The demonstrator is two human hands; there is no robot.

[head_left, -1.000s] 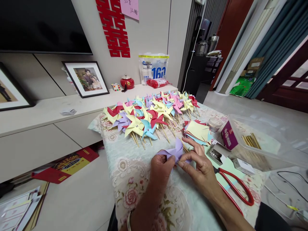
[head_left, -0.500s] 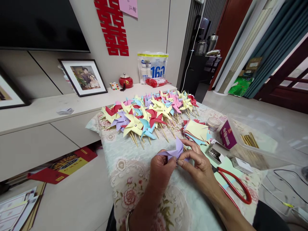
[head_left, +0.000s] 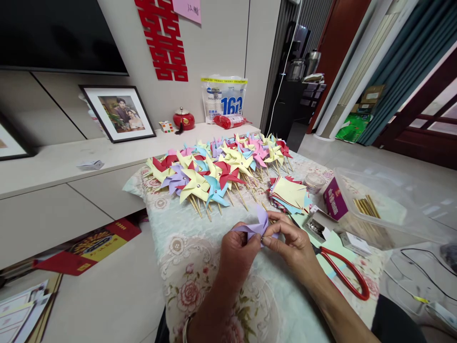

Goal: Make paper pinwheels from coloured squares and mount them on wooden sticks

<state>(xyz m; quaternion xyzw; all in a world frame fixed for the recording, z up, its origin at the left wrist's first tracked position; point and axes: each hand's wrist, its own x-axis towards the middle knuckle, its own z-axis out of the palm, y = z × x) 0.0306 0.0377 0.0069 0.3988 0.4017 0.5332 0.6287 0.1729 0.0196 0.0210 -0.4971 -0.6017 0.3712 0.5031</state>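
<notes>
1. Now your left hand (head_left: pixel 238 251) and right hand (head_left: pixel 293 250) meet just above the surface (head_left: pixel 185 267), which is covered with a floral cloth.
2. Each grip is pinching the purple paper pinwheel (head_left: pixel 257 226) near its centre, with thumb and fingertips pressed onto it.
3. Beyond the purple pinwheel, a heap of finished pinwheels (head_left: pixel 214 171) on sticks lies across the surface. A stack of paper squares (head_left: pixel 289 194) sits to its right.
4. Red scissors (head_left: pixel 342 271) lie beside your right wrist, and a clear box (head_left: pixel 378 209) holding sticks is farther right.

"160" on white bag (head_left: pixel 223 99), red 囍 (head_left: pixel 162 38) on wall (head_left: pixel 221 38)
</notes>
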